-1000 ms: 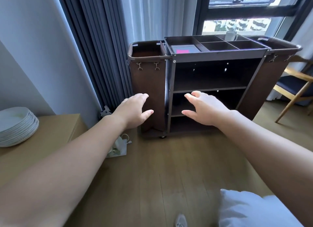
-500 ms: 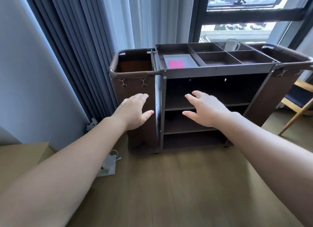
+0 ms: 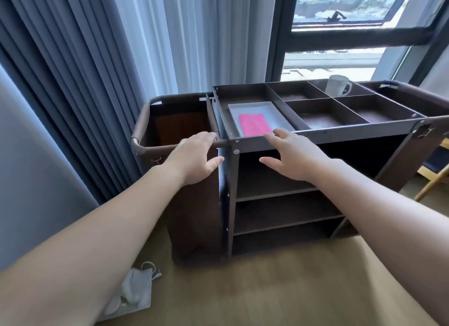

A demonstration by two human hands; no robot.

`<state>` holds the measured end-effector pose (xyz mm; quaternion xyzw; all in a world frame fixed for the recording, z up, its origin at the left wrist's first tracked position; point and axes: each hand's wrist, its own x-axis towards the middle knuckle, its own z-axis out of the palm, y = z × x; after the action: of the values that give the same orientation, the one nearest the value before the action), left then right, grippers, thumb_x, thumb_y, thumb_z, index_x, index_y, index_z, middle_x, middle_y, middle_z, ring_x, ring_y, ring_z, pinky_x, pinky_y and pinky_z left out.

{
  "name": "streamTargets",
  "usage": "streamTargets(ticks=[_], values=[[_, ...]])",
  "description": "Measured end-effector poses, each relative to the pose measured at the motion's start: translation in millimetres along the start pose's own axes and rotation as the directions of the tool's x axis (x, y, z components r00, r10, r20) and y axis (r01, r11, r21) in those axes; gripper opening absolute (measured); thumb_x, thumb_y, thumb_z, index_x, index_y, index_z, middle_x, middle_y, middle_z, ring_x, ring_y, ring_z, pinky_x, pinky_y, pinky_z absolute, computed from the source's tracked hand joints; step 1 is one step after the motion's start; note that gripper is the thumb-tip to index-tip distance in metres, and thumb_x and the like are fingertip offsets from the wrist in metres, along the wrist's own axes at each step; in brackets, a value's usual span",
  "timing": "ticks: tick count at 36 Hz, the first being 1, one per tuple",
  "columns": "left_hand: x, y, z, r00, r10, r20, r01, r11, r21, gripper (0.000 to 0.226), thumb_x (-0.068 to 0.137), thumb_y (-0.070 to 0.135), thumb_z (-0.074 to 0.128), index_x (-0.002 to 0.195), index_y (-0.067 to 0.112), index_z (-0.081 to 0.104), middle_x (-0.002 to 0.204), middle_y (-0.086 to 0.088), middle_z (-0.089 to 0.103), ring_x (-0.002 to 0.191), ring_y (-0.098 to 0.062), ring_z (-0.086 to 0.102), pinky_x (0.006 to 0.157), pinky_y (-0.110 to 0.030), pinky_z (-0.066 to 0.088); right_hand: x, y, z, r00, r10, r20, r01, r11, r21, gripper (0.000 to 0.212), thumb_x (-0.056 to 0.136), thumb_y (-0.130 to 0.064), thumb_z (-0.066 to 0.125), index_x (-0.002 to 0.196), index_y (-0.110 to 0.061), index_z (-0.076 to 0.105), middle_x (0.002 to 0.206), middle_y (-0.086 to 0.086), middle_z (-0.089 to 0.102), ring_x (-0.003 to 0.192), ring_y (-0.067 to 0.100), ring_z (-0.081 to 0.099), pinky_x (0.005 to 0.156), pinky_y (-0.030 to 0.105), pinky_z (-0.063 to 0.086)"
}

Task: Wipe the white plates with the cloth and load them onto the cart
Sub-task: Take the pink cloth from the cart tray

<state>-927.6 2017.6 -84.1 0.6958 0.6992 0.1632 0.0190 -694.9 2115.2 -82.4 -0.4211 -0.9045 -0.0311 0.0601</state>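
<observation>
The frame of the cart [image 3: 340, 131], just ahead of the fingertips [image 3: 277, 133] of the right hand [image 3: 295, 159], looks like matt dark painted metal, with dull wood-grain shelves [image 3: 279, 218] below them. Just beyond them a pink paper-like sheet [image 3: 254, 124] lies in a smooth pale tray [image 3: 277, 112], and farther off stands a glossy white mug [image 3: 336, 85]. At the fingers [image 3: 206, 137] of the left hand [image 3: 194, 159] runs a smooth brown bar [image 3: 139, 141] above a matt, cloth-like side bag [image 3: 194, 216].

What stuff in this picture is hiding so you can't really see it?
- White plates: outside the head view, nowhere in the frame.
- Pink sheet in the cart's grey tray: cloth or paper, too blurred to tell.
- Left hand: fingertips overlap the rail; touching or not, unclear.
- Chair: cut off by the right edge.
- White bag on the floor: partly behind the left forearm.
</observation>
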Motion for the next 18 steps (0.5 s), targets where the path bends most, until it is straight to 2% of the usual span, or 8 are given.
streamTargets(ticks=[3, 6, 9, 18], values=[[38, -21, -5, 1.000, 0.016, 0.011, -0.016, 1.000, -0.004, 0.056, 0.094, 0.039, 0.057, 0.139, 0.010, 0.043, 0.140, -0.007, 0.049, 0.130, -0.025, 0.044, 0.109, -0.038, 0.031, 35, 7, 2, 0.999, 0.025, 0.025, -0.025, 1.000, -0.004, 0.067, 0.092, -0.058, 0.047, 0.146, -0.021, 0.030, 0.153, 0.009, 0.031, 0.135, 0.030, 0.038, 0.108, 0.041, 0.036], [79, -40, -8, 0.999, 0.043, 0.017, -0.043, 0.999, -0.012, 0.065, 0.095, 0.040, 0.057, 0.148, 0.011, 0.034, 0.152, -0.005, 0.038, 0.140, -0.023, 0.035, 0.116, -0.039, 0.026, 67, 16, 4, 0.997, 0.075, 0.019, -0.075, 0.997, 0.027, 0.067, 0.092, -0.057, 0.048, 0.147, -0.023, 0.030, 0.154, 0.009, 0.031, 0.134, 0.031, 0.039, 0.106, 0.041, 0.036], [113, -49, -6, 0.998, 0.067, 0.021, -0.067, 0.997, -0.024, 0.067, 0.094, 0.040, 0.058, 0.149, 0.010, 0.032, 0.153, -0.006, 0.038, 0.140, -0.025, 0.035, 0.117, -0.041, 0.028, 94, 27, 8, 0.995, 0.099, 0.031, -0.100, 0.995, 0.025, 0.067, 0.091, -0.057, 0.049, 0.147, -0.023, 0.031, 0.152, 0.008, 0.033, 0.132, 0.031, 0.042, 0.103, 0.040, 0.038], [184, -64, 20, 0.993, 0.102, 0.052, -0.101, 0.995, -0.015, 0.070, 0.095, 0.042, 0.055, 0.151, 0.011, 0.028, 0.157, -0.006, 0.032, 0.144, -0.022, 0.028, 0.119, -0.042, 0.024, 166, 67, 25, 0.990, 0.055, 0.132, -0.057, 0.998, 0.015, 0.075, 0.090, -0.061, 0.048, 0.152, -0.029, 0.019, 0.160, 0.003, 0.017, 0.140, 0.025, 0.031, 0.108, 0.038, 0.033]])
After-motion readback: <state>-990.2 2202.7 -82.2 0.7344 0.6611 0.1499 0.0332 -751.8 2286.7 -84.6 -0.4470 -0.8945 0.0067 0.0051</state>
